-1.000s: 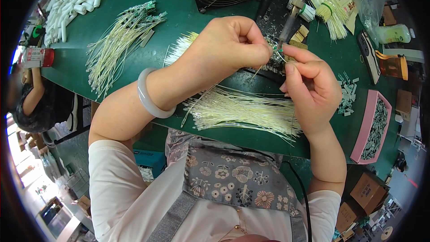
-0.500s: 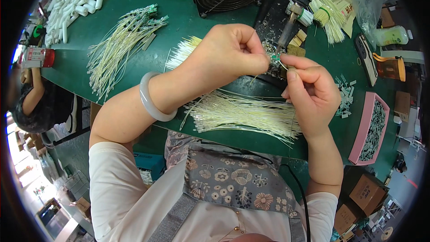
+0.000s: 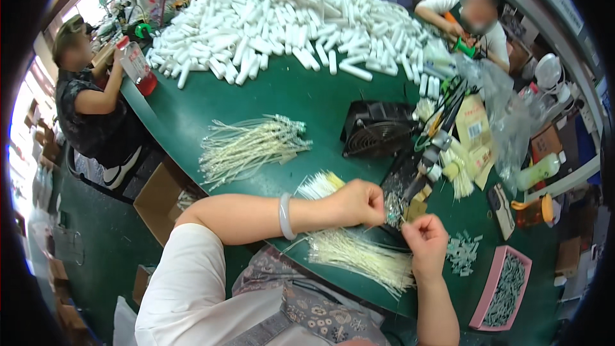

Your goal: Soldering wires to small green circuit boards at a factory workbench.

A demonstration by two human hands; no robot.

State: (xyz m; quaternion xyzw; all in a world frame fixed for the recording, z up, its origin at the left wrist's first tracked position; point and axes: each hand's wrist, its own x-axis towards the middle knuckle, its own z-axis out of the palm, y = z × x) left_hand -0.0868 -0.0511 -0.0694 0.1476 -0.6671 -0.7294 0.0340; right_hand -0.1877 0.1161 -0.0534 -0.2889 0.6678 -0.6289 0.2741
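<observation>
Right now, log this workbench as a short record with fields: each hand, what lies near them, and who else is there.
left hand: closed, pinching a small part against the right hand
right hand: closed, fingertips meeting the left hand
under the hands: bundle of pale wires on the green table
nearby: black fan, pink tray
far end: heap of white tubes
others: seated person at left

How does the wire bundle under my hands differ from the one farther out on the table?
The near bundle lies at the table edge, partly under the left hand and right hand; the far bundle lies untouched mid-table. The near one looks packed and straight, the far one looser, fanned out. Both are pale thin wires on the green table.
</observation>
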